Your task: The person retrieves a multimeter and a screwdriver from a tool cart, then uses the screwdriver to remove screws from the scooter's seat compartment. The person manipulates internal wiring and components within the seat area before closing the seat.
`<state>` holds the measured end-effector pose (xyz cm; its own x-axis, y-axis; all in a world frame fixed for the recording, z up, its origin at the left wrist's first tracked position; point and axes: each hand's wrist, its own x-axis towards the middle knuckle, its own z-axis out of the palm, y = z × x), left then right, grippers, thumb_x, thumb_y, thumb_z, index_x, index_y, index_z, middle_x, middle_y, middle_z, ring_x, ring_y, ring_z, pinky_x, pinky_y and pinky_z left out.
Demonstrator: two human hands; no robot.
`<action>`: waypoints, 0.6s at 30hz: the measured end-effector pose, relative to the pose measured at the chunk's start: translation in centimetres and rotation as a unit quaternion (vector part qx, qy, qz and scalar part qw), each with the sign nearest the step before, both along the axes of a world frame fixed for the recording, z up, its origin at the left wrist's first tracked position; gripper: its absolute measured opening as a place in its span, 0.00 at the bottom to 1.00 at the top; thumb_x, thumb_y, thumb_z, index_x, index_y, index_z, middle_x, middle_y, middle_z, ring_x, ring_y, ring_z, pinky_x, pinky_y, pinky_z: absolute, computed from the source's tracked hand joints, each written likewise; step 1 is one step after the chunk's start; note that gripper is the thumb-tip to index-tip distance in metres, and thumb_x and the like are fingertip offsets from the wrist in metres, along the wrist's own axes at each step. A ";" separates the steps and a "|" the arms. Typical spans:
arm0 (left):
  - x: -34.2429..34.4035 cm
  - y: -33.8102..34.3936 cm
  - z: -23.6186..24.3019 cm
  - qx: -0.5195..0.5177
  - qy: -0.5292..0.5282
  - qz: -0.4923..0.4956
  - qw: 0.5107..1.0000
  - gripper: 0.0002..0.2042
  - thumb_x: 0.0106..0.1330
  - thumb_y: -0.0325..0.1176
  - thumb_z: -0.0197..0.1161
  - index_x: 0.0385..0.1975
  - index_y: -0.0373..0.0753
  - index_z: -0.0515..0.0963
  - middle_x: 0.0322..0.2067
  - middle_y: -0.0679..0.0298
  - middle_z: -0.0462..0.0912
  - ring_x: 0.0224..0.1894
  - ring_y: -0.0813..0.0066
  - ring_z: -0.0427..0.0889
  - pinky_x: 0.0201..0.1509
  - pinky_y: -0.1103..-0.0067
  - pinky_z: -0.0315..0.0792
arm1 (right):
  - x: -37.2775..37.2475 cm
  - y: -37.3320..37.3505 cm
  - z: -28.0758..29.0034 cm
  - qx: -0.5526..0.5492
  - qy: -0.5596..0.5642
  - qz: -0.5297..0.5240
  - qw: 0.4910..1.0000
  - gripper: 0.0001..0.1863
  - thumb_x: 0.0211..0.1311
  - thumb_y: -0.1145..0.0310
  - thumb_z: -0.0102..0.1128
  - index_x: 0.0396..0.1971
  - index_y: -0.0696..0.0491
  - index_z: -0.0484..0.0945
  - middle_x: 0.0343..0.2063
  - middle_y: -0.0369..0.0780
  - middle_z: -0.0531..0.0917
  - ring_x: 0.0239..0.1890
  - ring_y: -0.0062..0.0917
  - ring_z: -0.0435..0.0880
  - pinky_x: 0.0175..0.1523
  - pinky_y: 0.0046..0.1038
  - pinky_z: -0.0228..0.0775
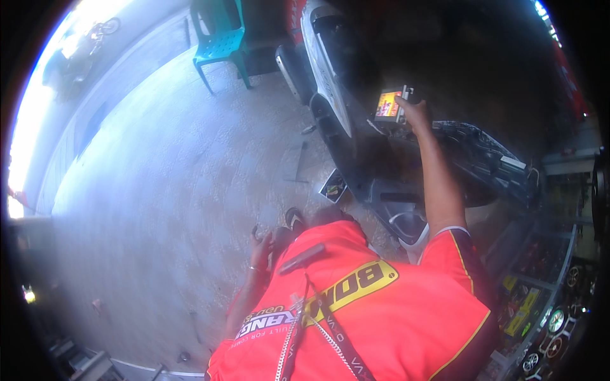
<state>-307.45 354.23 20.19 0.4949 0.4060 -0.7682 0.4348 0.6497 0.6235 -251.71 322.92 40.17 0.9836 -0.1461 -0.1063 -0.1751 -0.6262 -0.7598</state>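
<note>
- Holding in the right hand a small block, battery-like, with a yellow-and-red label; gripped at its right-hand end, arm stretched forward.
- Located, as block: raised above the dark side of a white-and-black scooter, clear of the floor. Cannot tell whether touching the scooter.
- Curled, in the left hand: loosely bent fingers, low and near a dark shoe. Cannot tell whether gripping anything; too blurred.
- Noted on left wrist: a thin pale band.
- Seen in scooter body, near side: a grey scooped hollow. Cannot make out anything inside; too shadowed.
- Lying on floor, just beside scooter: a small dark box with light edges. Cannot tell whether sealed, or what is inside.
- Lying farther forward on floor, also near scooter: a small metal piece.
- Standing at lower right: a glass display case. Visible in it: yellow packets and, near its outer edge, several wheel-shaped pieces, pale and bronze. Cannot read its darker parts.
- Standing forward and left of scooter: a green plastic chair.
- Worn: a red shirt, plus a dark lanyard hanging across it.
</note>
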 end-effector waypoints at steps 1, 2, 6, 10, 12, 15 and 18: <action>0.1 1.4 0.1 -0.005 0.017 -0.012 1.000 0.40 0.71 0.33 0.69 0.76 0.53 0.50 0.41 0.64 0.79 0.34 0.78 0.82 0.33 0.80 0.80 | 0.8 -0.6 -1.0 -0.011 0.013 -0.037 0.999 0.34 0.49 0.53 0.81 0.47 0.67 0.83 0.41 0.50 0.89 0.39 0.35 0.91 0.48 0.34 0.81; 0.3 2.8 0.3 -0.008 0.034 -0.024 0.999 0.40 0.71 0.33 0.69 0.76 0.54 0.50 0.41 0.63 0.79 0.34 0.78 0.82 0.33 0.80 0.79 | 1.8 -1.2 -1.7 -0.020 0.025 -0.072 0.997 0.29 0.52 0.55 0.80 0.44 0.65 0.86 0.38 0.47 0.90 0.37 0.32 0.91 0.46 0.33 0.81; 2.5 7.5 0.3 -0.016 0.070 -0.015 0.997 0.40 0.71 0.31 0.69 0.76 0.55 0.49 0.39 0.64 0.77 0.30 0.78 0.80 0.30 0.80 0.78 | 4.6 -2.0 -5.9 0.017 0.009 -0.118 0.993 0.25 0.53 0.59 0.79 0.44 0.62 0.86 0.39 0.46 0.90 0.37 0.30 0.91 0.44 0.32 0.81; 5.0 11.3 -0.3 -0.022 0.081 -0.003 0.996 0.44 0.71 0.31 0.67 0.78 0.52 0.41 0.37 0.66 0.76 0.33 0.80 0.77 0.32 0.80 0.76 | 7.2 -2.1 -11.0 -0.074 0.035 -0.208 0.975 0.28 0.51 0.57 0.80 0.47 0.60 0.85 0.42 0.47 0.90 0.44 0.34 0.90 0.50 0.34 0.80; 7.3 13.4 -1.1 -0.015 0.094 0.014 0.995 0.45 0.71 0.30 0.67 0.78 0.52 0.39 0.38 0.64 0.76 0.33 0.78 0.77 0.31 0.79 0.75 | 8.8 -1.7 -13.4 -0.099 0.058 -0.236 0.965 0.28 0.51 0.57 0.80 0.48 0.59 0.85 0.43 0.48 0.89 0.46 0.35 0.90 0.52 0.35 0.79; 10.6 16.4 -1.1 0.004 0.139 0.028 0.990 0.47 0.71 0.30 0.67 0.79 0.50 0.37 0.36 0.65 0.76 0.31 0.78 0.77 0.30 0.79 0.74 | 9.9 -1.0 -16.0 -0.076 0.072 -0.279 0.955 0.26 0.54 0.56 0.78 0.48 0.59 0.84 0.44 0.47 0.89 0.45 0.33 0.89 0.52 0.34 0.79; 15.1 18.9 -1.7 0.044 0.193 -0.043 0.979 0.48 0.71 0.30 0.67 0.79 0.50 0.35 0.34 0.66 0.76 0.30 0.77 0.77 0.30 0.78 0.74 | 10.3 -1.1 -18.3 -0.013 0.097 -0.282 0.954 0.25 0.57 0.55 0.76 0.48 0.57 0.84 0.45 0.46 0.89 0.43 0.31 0.89 0.52 0.33 0.79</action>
